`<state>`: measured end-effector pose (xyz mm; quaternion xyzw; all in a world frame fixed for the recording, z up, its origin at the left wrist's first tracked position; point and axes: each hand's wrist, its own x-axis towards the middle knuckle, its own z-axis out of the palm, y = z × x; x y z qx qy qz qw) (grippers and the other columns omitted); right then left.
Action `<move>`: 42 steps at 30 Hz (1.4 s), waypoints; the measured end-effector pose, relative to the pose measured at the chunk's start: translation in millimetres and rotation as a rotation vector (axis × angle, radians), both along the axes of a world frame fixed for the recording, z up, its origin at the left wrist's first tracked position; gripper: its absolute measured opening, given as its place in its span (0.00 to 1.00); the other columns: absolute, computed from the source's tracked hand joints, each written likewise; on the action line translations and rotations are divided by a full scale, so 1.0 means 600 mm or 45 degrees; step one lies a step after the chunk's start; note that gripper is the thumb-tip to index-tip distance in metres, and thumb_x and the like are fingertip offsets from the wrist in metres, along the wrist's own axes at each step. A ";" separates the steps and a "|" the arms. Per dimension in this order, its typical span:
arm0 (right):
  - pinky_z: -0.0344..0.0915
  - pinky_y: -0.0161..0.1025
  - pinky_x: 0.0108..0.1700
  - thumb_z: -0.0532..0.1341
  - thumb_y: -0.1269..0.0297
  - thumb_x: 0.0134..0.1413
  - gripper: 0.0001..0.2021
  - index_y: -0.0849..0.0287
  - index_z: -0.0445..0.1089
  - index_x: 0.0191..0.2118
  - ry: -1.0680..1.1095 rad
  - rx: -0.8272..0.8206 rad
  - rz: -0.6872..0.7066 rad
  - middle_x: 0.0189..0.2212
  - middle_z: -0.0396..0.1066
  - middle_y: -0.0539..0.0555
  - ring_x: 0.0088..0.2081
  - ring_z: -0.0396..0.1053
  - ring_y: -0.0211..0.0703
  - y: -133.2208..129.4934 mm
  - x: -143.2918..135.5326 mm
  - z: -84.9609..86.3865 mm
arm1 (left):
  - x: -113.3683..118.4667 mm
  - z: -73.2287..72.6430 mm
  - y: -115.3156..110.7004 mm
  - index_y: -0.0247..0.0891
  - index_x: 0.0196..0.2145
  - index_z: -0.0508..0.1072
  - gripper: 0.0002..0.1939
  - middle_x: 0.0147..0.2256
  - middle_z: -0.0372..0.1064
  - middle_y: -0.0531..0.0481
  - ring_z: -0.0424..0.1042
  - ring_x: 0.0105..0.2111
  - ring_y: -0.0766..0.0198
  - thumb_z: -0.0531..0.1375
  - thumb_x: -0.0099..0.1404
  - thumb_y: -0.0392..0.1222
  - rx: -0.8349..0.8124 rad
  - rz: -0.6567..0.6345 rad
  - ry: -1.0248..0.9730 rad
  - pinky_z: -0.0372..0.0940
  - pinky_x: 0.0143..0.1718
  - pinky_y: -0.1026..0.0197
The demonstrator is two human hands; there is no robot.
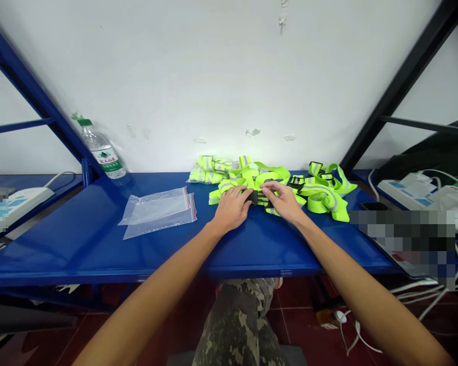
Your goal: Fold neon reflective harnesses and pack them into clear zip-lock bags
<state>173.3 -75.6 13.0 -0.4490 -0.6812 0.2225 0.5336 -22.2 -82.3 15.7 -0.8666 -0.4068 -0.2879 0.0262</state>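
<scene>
Neon yellow-green straps with grey reflective stripes [270,174] lie in a loose heap near the wall. My left hand [232,206] has its fingers closed on a black buckle [254,197] at the front of the heap. Just right of it, my right hand [282,199] pinches at the straps, but what lies between its fingertips is too small to make out. More straps with black buckles [326,195] spread out to the right. Behind my left hand sits a clear bag packed with similar straps [209,170].
Two flat clear zip bags [158,207] overlap on the blue table [80,244], left of my hands. A water bottle [105,152] leans on the wall at the back left. A phone [373,206], power strips and white cables are at the right.
</scene>
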 end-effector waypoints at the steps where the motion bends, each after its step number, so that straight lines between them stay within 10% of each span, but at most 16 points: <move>1: 0.69 0.45 0.45 0.60 0.51 0.57 0.16 0.59 0.74 0.39 -0.001 -0.001 0.009 0.37 0.75 0.57 0.40 0.72 0.47 0.000 -0.001 -0.001 | 0.001 0.000 -0.001 0.38 0.57 0.68 0.19 0.55 0.67 0.42 0.64 0.54 0.52 0.53 0.70 0.42 0.008 -0.001 0.003 0.60 0.56 0.48; 42: 0.64 0.42 0.53 0.47 0.41 0.64 0.25 0.53 0.70 0.47 0.010 -0.031 0.072 0.44 0.71 0.54 0.48 0.68 0.46 -0.036 -0.022 0.016 | 0.027 0.005 -0.032 0.31 0.63 0.56 0.24 0.53 0.64 0.36 0.63 0.53 0.49 0.46 0.73 0.43 0.218 -0.119 0.244 0.61 0.52 0.48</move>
